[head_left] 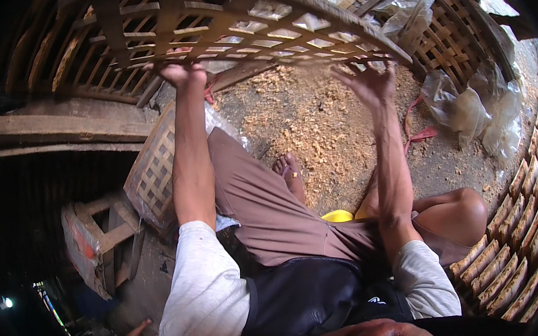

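You have a large woven bamboo basket (205, 20) raised above your lap, its open lattice filling the top of the view and tilted down toward your right. Your left hand (178, 70) is up against its underside near the middle, fingers curled around a slat, so it seems closed on the weave, though the lattice hides the fingertips. Your right hand (369, 82) is at the lower rim, fingers spread and bent, the tips reaching to the rim's edge; I can't quite tell whether they touch it or sit just below it. That hand is wide open and grips nothing.

Below the basket lies the ground (316, 125), strewn with pale shavings (290, 115). Your bare foot (290, 172) rests on it, your legs folded in brown shorts (266, 206), with something yellow (337, 216) just beside your knee.

A second, smaller basket (154, 171) leans at your left, near a small wooden stool (96, 237). To your right, crumpled clear plastic bags (481, 111) lie on the ground, with a pink strap (416, 131) between them and your right forearm. More woven baskets (442, 31) stand beyond the bags, and a row of bamboo strips (518, 242) curves along the right edge.
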Motion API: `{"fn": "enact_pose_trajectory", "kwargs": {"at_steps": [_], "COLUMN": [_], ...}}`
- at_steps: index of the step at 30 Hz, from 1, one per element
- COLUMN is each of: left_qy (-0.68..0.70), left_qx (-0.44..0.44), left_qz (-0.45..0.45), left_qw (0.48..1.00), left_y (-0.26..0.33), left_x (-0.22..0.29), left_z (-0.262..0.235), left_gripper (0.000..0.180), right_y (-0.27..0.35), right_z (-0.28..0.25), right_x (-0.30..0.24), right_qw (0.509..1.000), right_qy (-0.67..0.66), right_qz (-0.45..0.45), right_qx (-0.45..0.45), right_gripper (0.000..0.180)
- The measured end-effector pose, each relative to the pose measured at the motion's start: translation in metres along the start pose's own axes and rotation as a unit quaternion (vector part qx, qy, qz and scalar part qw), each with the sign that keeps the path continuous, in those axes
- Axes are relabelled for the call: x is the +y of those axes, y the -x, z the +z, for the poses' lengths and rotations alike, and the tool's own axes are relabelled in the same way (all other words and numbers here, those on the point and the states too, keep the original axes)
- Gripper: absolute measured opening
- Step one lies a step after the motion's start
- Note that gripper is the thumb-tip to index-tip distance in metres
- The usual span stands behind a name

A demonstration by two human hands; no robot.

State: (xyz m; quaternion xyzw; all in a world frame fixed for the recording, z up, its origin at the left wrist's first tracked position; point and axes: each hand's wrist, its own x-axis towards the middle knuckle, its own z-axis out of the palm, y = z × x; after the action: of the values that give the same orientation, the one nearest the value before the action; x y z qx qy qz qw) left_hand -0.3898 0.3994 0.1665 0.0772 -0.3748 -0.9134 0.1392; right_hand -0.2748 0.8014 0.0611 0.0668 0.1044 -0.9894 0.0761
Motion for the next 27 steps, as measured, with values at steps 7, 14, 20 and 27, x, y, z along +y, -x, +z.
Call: {"fn": "enact_pose_trajectory", "kwargs": {"at_steps": [7,14,20,27], "left_qy": [0.179,0.241,-0.239,-0.17], "left_qx": [-0.012,-0.126,-0.164,-0.197], "left_qz": [0.01,-0.065,0.066,0.064], "left_qw": [0.984,0.96,0.955,0.964], "left_y": [-0.008,-0.014,0.017,0.059], "left_x": [-0.024,-0.011,-0.016,0.017], "left_z": [-0.028,-0.051,-0.033,0.021], "left_gripper": [0.063,0.061,0.055,0.065], "right_y": [-0.016,-0.001,0.004,-0.021], "right_z": [-0.08,-0.054,-0.037,-0.039], "right_x": [-0.055,-0.039,-0.016,0.013], "right_qw": [0.993,0.965,0.968,0.988], "right_qy": [0.053,0.221,0.23,0.148], "right_qz": [0.102,0.135,0.039,0.031], "right_qx": [-0.015,0.044,0.09,0.003], "right_gripper": [0.048,0.05,0.057,0.057]}}
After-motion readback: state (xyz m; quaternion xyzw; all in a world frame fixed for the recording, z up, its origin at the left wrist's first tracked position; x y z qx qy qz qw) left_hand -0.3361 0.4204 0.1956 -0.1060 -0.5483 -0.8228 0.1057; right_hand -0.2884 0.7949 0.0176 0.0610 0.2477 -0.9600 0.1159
